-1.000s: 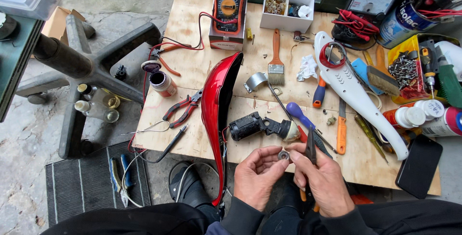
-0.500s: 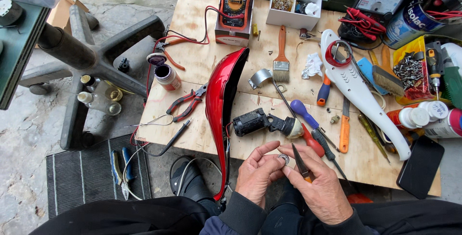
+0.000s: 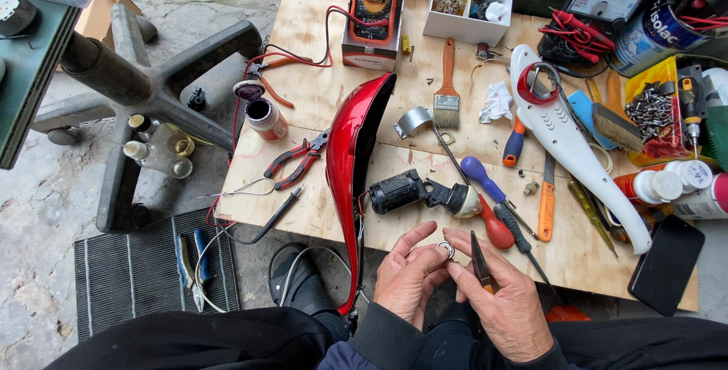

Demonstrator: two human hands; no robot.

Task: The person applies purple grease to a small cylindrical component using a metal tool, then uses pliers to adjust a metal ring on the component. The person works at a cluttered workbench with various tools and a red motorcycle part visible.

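Note:
My left hand and my right hand meet at the near edge of a wooden board. Between their fingertips sits a small metal ring. My right hand also grips dark pliers whose tips point up beside the ring. Just beyond the hands lies a small black motor unit with a pale round end. A long red curved plastic shell stands on edge to the left of the hands.
Screwdrivers, a paintbrush, red-handled pliers, an orange multimeter, a white parts box, a white curved shell and a yellow tray of screws crowd the board. A chair base stands left.
The hands have stayed at the near edge; the ring now shows more plainly between the fingertips, and the pliers stand more upright in my right hand. The view has shifted slightly.

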